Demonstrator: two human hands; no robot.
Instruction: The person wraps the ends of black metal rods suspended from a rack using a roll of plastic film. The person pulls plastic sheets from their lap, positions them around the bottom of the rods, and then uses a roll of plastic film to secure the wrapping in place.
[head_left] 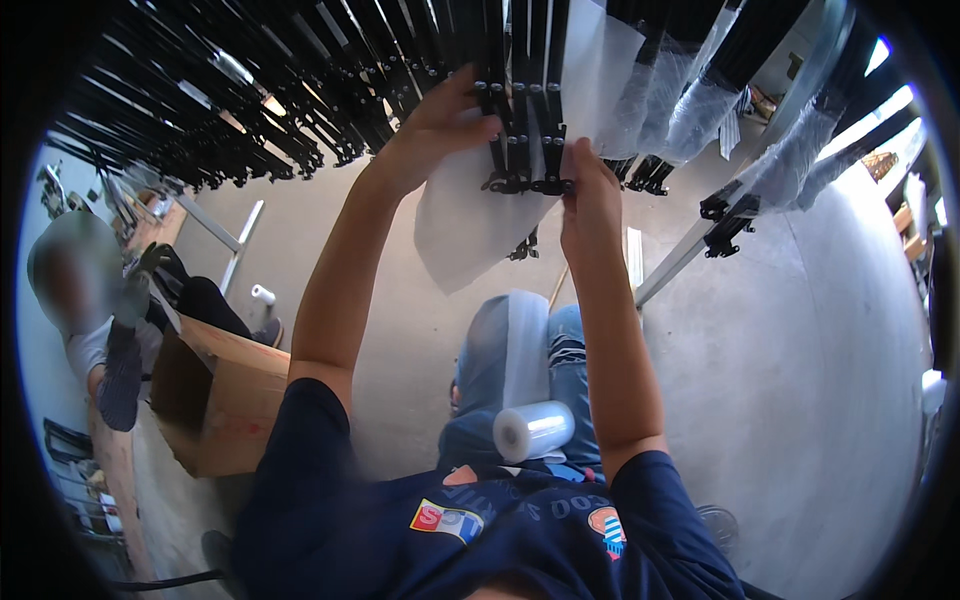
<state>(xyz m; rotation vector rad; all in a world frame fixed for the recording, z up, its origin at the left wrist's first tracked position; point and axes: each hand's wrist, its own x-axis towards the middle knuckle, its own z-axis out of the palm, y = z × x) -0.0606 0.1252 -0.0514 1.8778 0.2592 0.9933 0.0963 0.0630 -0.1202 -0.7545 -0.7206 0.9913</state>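
Observation:
Several slim black metal bars (518, 110) with jointed, riveted ends hang down in front of me. A whitish translucent sheet (455, 225) lies behind them, its lower corner hanging free. My left hand (435, 135) is closed at the left side of the bars, its thumb against them and some fingertips hidden. At the lower right end, my right hand (592, 195) grips the bars near their bottom joints. A roll of clear plastic film (535, 430) rests on my lap, beside a translucent strip (527, 350) lying along my legs.
Rows of black bars (250, 90) hang at the upper left. Film-wrapped bundles (690, 110) hang to the right, near a metal frame leg (675, 260). At the left, a person wearing gloves (120, 370) sits by an open cardboard box (235, 410). A small white roll (263, 295) lies on the floor.

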